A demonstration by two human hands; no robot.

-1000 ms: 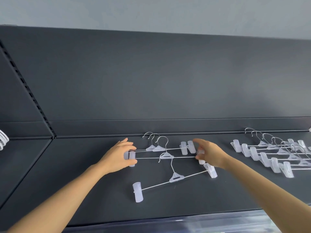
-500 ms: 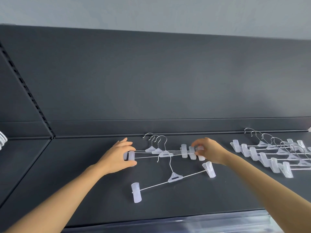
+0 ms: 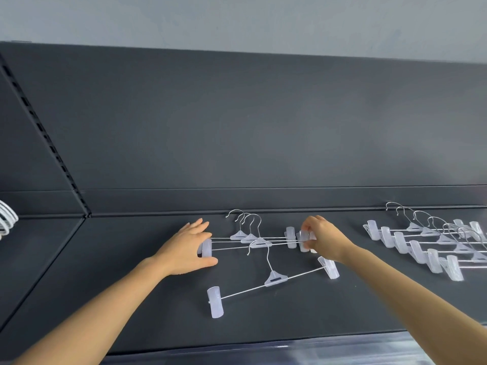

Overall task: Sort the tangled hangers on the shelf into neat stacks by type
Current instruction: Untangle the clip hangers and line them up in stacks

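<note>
Both hands are holding 3 hangers [image 3: 250, 239] at shelf [image 3: 158, 325] back: L hand [image 3: 184, 248] fingers gripping left clips, R hand [image 3: 322, 239] pinching right clips.

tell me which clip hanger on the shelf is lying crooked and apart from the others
The lone clip hanger nearest the shelf's front edge. It lies slanted, untouched, while the group between the hands and the row at right lie level.

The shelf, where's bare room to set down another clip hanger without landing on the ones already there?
The shelf is bare left of the left hand, and in front between the loose hanger and the right-hand row. It is crowded at the stack being squared between both hands; the right hand pinches its clips.
</note>
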